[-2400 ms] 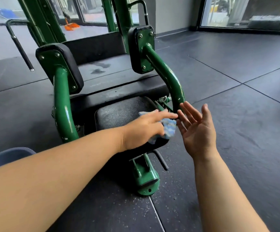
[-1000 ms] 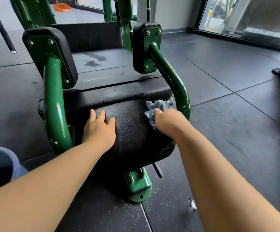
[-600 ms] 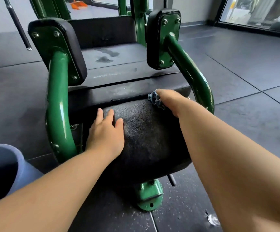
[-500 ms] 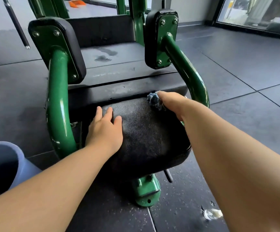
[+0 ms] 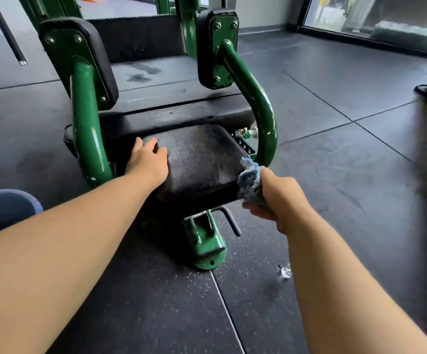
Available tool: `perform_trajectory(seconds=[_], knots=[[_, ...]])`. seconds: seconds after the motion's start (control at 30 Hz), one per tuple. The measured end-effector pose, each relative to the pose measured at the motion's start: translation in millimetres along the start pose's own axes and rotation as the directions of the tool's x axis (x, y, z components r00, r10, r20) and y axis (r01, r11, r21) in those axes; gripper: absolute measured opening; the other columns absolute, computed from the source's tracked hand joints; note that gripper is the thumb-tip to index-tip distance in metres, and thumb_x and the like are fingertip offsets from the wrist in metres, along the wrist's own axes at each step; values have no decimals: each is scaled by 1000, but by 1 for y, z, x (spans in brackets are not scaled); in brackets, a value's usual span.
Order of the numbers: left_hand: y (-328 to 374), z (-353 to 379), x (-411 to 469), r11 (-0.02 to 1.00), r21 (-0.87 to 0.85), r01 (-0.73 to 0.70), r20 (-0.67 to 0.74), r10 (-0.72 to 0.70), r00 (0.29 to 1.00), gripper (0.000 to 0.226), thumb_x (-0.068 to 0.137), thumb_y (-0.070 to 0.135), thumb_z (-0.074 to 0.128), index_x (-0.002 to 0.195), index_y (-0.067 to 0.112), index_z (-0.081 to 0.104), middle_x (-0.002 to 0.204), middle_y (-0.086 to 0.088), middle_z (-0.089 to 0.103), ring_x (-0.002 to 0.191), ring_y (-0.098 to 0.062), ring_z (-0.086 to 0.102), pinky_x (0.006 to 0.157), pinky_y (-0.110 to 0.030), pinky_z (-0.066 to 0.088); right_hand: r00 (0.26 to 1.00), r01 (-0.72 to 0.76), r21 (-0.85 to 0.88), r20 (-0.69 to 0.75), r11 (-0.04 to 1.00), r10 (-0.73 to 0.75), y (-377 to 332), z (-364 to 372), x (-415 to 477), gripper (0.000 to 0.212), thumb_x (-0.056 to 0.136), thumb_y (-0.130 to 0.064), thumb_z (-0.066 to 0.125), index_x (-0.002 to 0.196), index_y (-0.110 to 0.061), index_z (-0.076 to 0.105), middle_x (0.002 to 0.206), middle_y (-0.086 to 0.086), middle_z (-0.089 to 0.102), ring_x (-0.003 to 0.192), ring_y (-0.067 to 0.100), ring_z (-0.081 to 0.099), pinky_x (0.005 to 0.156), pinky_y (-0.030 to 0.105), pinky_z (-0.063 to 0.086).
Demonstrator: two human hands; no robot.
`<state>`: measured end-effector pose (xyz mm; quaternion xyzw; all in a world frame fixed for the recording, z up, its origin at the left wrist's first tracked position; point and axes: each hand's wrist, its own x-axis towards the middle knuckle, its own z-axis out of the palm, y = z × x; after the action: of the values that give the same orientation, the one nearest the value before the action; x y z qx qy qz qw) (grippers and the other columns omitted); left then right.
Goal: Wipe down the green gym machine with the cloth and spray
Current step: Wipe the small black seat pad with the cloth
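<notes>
In the head view your right hand (image 5: 281, 198), clenched round the blue cloth (image 5: 249, 182), has drawn back from the far edge of the seat pad (image 5: 199, 162) to its near right corner, so one pass down that side looks done. Your left hand (image 5: 148, 164) rests flat on the pad's left, grasping nothing. The cloth sits just beside the curved green tube (image 5: 263, 118), with open floor (image 5: 347, 175) to its right.

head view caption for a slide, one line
Right hand grips a blue cloth at the edge of the black seat pad while the left hand rests on it.
</notes>
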<state>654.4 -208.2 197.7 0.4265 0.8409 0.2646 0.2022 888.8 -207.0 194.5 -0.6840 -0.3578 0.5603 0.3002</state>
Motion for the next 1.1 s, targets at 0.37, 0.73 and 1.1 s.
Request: perform_trajectory(seconds=[0.37,0.73,1.1], knots=[[-6,8,-18,999,31,-22,-89,25,996,48,101,34,36,148,24,35,161,2,13,145,-25,20,114,-30,17,960,-268,848,272,457,58,29,45,36,26,92,-3,39,91,-16,61,82,5,62,64,17,60,66,29,57],[-9,7,-16,999,-10,-48,-105,46,993,47,100,35,38,147,26,37,160,6,15,144,-23,23,112,-27,19,958,-284,878,274,384,82,40,40,27,21,93,-2,37,95,-8,57,86,10,63,67,20,61,95,31,49],[-7,3,-18,995,67,-76,-46,79,996,48,103,33,32,150,22,31,162,-1,9,146,-21,16,112,-25,16,986,26,815,-115,579,117,42,47,-22,27,90,4,42,82,-14,61,70,4,63,52,12,60,50,23,50]])
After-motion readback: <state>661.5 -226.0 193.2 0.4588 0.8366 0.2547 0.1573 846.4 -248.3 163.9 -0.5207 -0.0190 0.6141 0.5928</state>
